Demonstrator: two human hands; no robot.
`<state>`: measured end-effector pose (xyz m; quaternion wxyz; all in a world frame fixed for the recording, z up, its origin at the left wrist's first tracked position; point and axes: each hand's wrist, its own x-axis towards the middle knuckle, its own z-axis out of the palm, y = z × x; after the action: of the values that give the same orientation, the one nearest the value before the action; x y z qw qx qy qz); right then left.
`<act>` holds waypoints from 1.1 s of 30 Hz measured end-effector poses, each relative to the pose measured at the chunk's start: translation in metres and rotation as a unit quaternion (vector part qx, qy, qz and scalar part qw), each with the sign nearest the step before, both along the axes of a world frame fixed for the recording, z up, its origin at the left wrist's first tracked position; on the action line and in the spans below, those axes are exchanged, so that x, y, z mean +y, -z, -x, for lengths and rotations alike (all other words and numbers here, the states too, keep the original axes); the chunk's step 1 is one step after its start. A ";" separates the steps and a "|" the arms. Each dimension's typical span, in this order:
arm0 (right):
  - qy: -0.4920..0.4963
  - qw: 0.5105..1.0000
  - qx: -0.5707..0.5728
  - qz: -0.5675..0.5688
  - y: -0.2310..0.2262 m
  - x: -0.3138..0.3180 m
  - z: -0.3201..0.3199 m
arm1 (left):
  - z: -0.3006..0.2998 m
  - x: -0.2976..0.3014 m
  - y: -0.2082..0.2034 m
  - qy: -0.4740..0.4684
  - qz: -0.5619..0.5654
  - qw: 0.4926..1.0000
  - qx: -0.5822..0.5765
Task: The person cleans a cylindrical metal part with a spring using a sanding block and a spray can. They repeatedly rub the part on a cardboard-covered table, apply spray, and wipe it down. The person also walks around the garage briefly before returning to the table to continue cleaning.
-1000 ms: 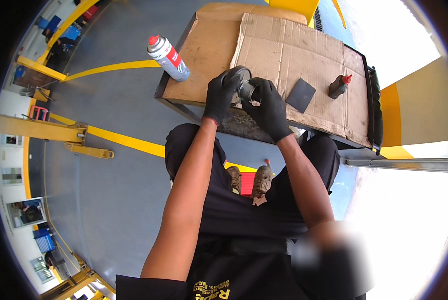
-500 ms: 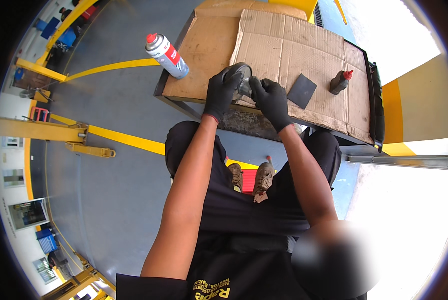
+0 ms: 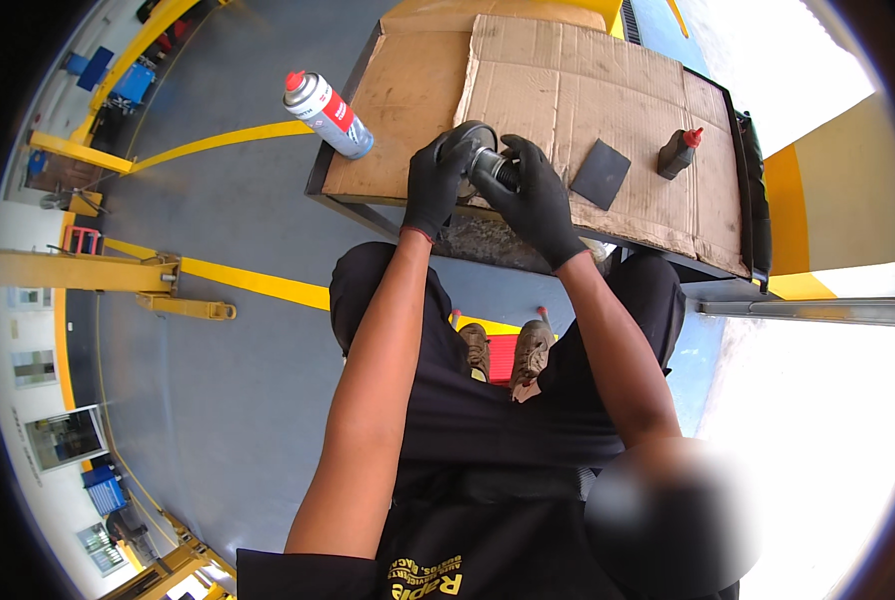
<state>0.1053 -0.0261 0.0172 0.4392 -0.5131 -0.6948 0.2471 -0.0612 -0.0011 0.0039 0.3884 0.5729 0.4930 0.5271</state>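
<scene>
Above the table's near edge, my left hand (image 3: 436, 180), in a black glove, grips a flanged metal part (image 3: 484, 162) by its dark round flange. A shiny cylindrical neck with a dark ribbed end sticks out of the flange toward the right. Around that neck curls my right hand (image 3: 534, 198), also gloved in black, thumb on the near side and fingers on the far side. The palms hide some of the part. To the right of my right hand lies a dark square sheet (image 3: 601, 174), like sandpaper.
Cardboard (image 3: 568, 80) covers the metal-framed table. A spray can (image 3: 330, 115) with a red cap stands at its left edge. Toward the right is a small dark bottle (image 3: 679, 154) with a red tip. Yellow lift arms (image 3: 88, 268) reach over the grey floor at left.
My right hand has shifted from pinching the neck's end to spreading thumb and fingers around it, which bares the ribbed end. My left hand stays on the flange.
</scene>
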 end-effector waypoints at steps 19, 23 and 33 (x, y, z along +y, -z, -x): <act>-0.017 0.979 -0.059 0.192 -0.001 0.009 -0.010 | -0.001 -0.003 -0.001 0.002 -0.001 1.000 0.014; 0.027 0.994 0.036 -0.102 0.000 -0.007 0.007 | 0.001 -0.002 -0.001 0.002 -0.004 1.000 0.012; 0.053 0.997 0.052 -0.020 0.005 -0.005 0.005 | 0.000 -0.001 0.000 0.008 -0.008 1.000 0.016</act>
<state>0.1007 -0.0307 0.0120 0.4975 -0.5268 -0.6476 0.2356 -0.0610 -0.0019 0.0044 0.3805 0.5882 0.4902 0.5186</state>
